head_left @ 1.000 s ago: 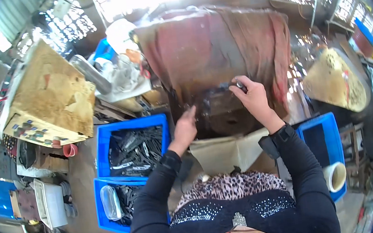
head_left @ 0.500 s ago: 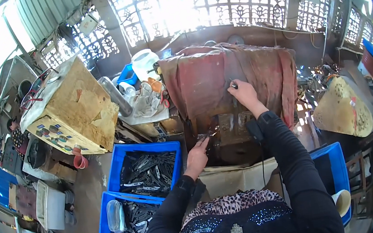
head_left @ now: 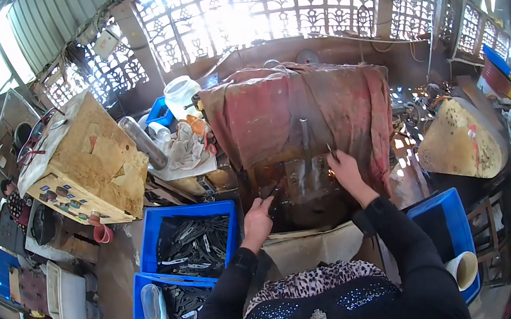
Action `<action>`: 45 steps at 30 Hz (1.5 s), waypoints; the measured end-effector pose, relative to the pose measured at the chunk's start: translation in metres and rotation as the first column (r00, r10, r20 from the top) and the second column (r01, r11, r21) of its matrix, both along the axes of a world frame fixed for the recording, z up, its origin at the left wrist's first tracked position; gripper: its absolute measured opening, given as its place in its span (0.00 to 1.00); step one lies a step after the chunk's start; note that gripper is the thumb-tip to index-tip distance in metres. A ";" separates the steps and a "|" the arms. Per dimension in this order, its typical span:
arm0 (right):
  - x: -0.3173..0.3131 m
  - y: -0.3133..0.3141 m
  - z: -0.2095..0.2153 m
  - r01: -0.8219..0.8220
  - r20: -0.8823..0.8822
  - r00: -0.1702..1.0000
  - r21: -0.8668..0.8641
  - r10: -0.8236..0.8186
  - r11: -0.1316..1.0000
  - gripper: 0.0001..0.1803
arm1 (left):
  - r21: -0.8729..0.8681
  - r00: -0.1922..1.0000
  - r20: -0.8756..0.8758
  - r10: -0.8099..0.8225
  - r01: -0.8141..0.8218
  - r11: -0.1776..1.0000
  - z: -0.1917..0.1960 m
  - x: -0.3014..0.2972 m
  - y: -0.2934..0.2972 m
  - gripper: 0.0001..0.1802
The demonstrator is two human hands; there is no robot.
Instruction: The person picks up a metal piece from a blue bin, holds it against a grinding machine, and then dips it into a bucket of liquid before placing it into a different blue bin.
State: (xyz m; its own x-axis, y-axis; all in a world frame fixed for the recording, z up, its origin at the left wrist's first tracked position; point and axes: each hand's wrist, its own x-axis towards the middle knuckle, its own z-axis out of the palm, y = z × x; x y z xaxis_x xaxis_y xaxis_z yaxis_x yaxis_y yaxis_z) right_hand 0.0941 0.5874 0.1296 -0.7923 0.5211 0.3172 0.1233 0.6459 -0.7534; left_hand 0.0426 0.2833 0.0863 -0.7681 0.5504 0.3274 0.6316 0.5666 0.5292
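Observation:
My left hand (head_left: 257, 224) is closed at the left front of a machine's wet brown opening (head_left: 288, 210). A thin dark piece (head_left: 271, 191), probably metal, shows at its fingertips, but its shape is unclear. My right hand (head_left: 348, 173) pinches a small, narrow dark metal piece (head_left: 329, 148) at the right side of the same opening, its tip pointing up. Over the machine hangs a stained reddish-brown cloth (head_left: 256, 117). Between and beyond my hands, a pale upright streak, perhaps a pipe or water (head_left: 305, 132), shows in front of the cloth.
Two blue bins (head_left: 232, 220) of dark flat metal pieces (head_left: 192, 242) stand at my left; a clear plastic container (head_left: 154, 306) lies in the nearer one. Another blue bin (head_left: 464, 222) with a pale tube (head_left: 463, 269) is at my right. A stained control box (head_left: 91, 162) stands far left.
My right hand has come down from in front of the cloth to the opening, still pinching the small piece. My left hand has drawn slightly nearer. The whole view has shifted a little.

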 end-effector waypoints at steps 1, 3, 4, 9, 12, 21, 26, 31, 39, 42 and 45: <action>0.017 0.009 -0.023 -0.012 0.034 0.999 0.044 0.010 0.999 0.14 | 0.000 1.000 -0.013 -0.004 0.004 1.000 0.000 0.000 0.001 0.28; 0.045 0.020 -0.055 -0.022 0.072 0.997 0.086 0.016 0.996 0.15 | -0.003 0.999 -0.040 -0.006 0.006 1.000 -0.001 -0.001 0.002 0.27; 0.057 0.023 -0.066 -0.030 0.154 0.988 0.099 0.015 0.995 0.14 | -0.005 0.999 -0.038 -0.008 0.008 1.000 -0.001 -0.001 0.001 0.27; 0.082 0.034 -0.101 0.009 0.421 0.907 -0.050 0.013 0.999 0.13 | -0.043 0.999 -0.038 -0.016 0.015 0.999 0.002 0.000 0.004 0.24; 0.085 0.034 -0.100 -0.017 0.446 0.894 -0.045 0.035 0.999 0.13 | -0.053 1.000 -0.024 -0.009 0.008 0.999 0.003 0.002 0.004 0.22; 0.085 0.019 -0.087 -0.005 0.536 0.841 0.149 -0.076 0.989 0.14 | -0.012 0.997 -0.073 0.023 -0.024 1.000 -0.003 0.001 0.002 0.18; 0.084 0.017 -0.088 0.002 0.537 0.839 0.164 -0.091 0.986 0.13 | -0.026 0.998 -0.068 0.016 -0.018 1.000 -0.004 0.000 0.002 0.15; 0.086 0.010 -0.081 0.040 0.540 0.829 0.202 -0.145 0.979 0.13 | -0.049 1.000 -0.022 0.013 -0.015 0.999 -0.005 0.000 0.001 0.14; 0.086 0.001 -0.066 0.066 0.555 0.812 0.218 -0.179 0.974 0.13 | -0.048 0.999 -0.044 0.007 -0.009 0.999 -0.011 -0.002 0.001 0.13; 0.086 0.003 -0.070 0.070 0.566 0.803 0.219 -0.185 0.973 0.13 | -0.065 1.000 -0.021 0.009 -0.010 0.998 -0.007 -0.002 0.002 0.13; 0.086 0.006 -0.074 0.057 0.574 0.801 0.213 -0.172 0.975 0.12 | -0.073 1.000 -0.015 0.013 -0.014 0.997 -0.006 -0.001 0.002 0.14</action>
State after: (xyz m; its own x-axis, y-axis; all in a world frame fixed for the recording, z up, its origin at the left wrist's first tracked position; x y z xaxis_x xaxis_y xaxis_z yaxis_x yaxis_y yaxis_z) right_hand 0.1803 0.5930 0.0553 -0.7938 0.6010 -0.0929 0.5848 0.7126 -0.3876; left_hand 0.0413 0.2855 0.0801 -0.7709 0.5628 0.2984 0.6311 0.6117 0.4769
